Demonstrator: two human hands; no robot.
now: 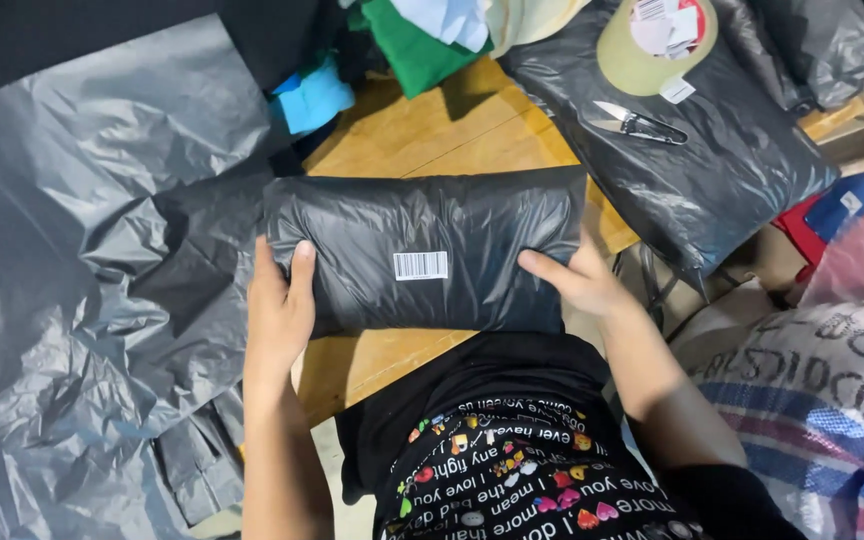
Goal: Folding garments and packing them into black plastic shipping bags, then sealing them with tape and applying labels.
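Lying flat on the wooden surface (422,140), long axis running left to right: one black plastic-wrapped parcel (422,250) with a white barcode label (420,265). Grasped at its ends by left hand (280,310) and right hand (577,280), each grip clasping the parcel. Behind to the right, a second black parcel (712,170) carrying one pair of small snips (637,124) and one roll of tan tape (652,45). Loose grey plastic sheets (82,280) heaped on the left.

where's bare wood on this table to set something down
Bare wood shows above the black parcel, between the folded clothes and the bagged bundle, and below it near the left hand. Grey bags crowd the left; sacks the right.
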